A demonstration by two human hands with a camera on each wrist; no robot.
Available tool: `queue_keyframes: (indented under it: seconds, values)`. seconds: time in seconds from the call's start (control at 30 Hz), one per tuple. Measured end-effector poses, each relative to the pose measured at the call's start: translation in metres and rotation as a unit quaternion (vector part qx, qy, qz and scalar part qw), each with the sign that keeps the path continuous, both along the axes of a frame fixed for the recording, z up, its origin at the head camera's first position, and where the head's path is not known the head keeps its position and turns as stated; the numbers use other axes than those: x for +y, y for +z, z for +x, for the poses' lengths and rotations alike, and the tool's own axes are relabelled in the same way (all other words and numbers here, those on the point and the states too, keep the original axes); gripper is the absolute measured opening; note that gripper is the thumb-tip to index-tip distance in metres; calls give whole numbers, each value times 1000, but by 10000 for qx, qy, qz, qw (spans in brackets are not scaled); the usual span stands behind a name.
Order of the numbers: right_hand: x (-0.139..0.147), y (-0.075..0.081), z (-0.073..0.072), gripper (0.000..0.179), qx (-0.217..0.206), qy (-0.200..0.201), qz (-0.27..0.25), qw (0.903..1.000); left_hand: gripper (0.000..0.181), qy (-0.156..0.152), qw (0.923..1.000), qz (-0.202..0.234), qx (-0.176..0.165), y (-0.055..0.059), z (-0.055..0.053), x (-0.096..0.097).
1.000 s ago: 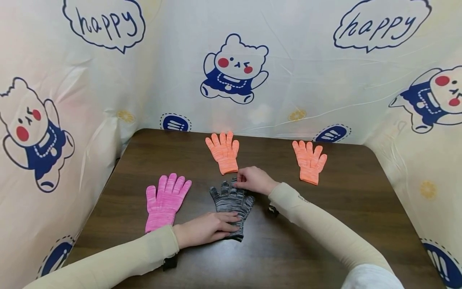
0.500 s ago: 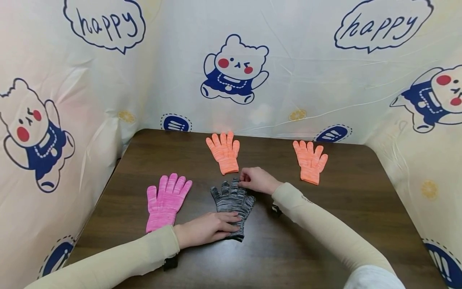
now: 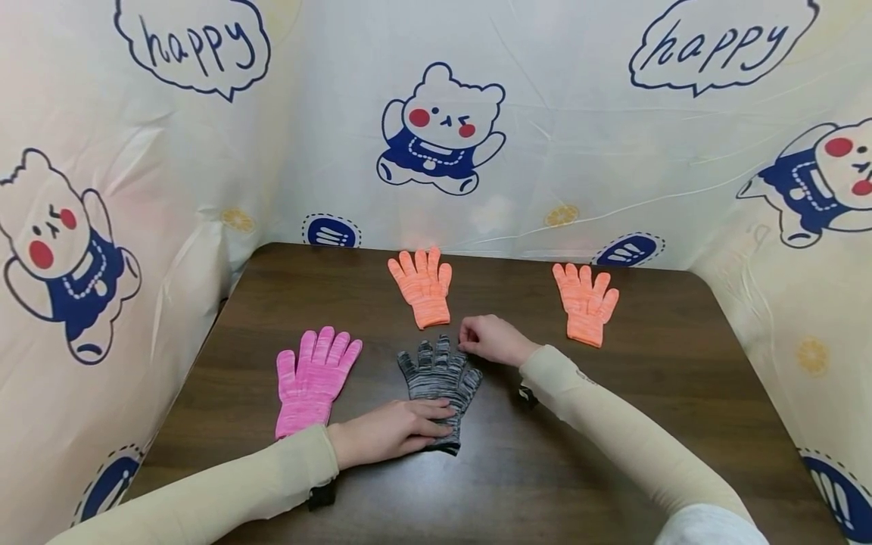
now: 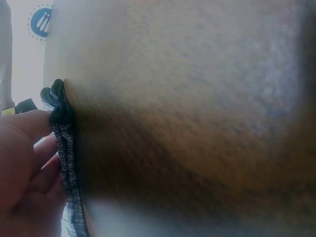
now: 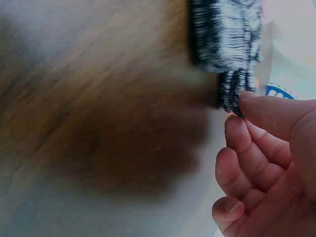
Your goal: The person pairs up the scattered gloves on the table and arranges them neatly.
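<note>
A grey-and-black striped knit glove [image 3: 436, 378] lies flat on the table with its fingers pointing away. My left hand [image 3: 395, 433] rests across its lower palm, fingers stretched out and pressing on it; the left wrist view shows the thumb beside the dark cuff [image 4: 60, 116]. My right hand [image 3: 496, 340] is at the far edge of the same glove, with curled fingers. Seen from the right wrist, thumb and forefinger pinch the tip of one striped glove finger [image 5: 232, 94].
To the left lies a pink glove [image 3: 312, 382], its cuff partly behind the left sleeve. Two orange gloves lie farther back, one in the middle [image 3: 424, 289] and one at right [image 3: 586, 304]. A printed curtain [image 3: 327, 136] surrounds the brown table [image 3: 613, 424].
My right hand has shifted a little to the right, from one finger of the grey glove to the neighbouring one. The left hand has stayed in place on the glove.
</note>
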State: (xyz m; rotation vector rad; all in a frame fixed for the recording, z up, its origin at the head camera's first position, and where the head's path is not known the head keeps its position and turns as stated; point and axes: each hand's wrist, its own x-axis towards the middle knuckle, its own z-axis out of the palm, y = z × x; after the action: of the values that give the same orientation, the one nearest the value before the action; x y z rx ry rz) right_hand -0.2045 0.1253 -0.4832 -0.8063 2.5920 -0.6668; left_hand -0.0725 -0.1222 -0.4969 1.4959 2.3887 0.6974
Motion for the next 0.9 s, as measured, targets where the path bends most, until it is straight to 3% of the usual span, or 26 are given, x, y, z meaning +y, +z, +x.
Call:
queue_keyframes:
  seconds: [0.17,0.27,0.43,0.53,0.9]
  values:
    - [2,3,1,13,-18,-130,-70,9999,34,-3,10000,-5,-9,1,0,0]
    - [7,9,4,16,-266,-103,-110,9995,34,1,10000,22,-34,3,0,0]
    - [18,16,9,17,-1005,450,171,9938,33,-31,10000,88,-21,3,-1,0]
    - [24,14,11,15,-1189,730,173,9901,33,-90,9998,187,5,-2,-2,-2]
    - [30,9,15,12,-1096,723,264,9910,34,32,10000,-11,10,2,0,0]
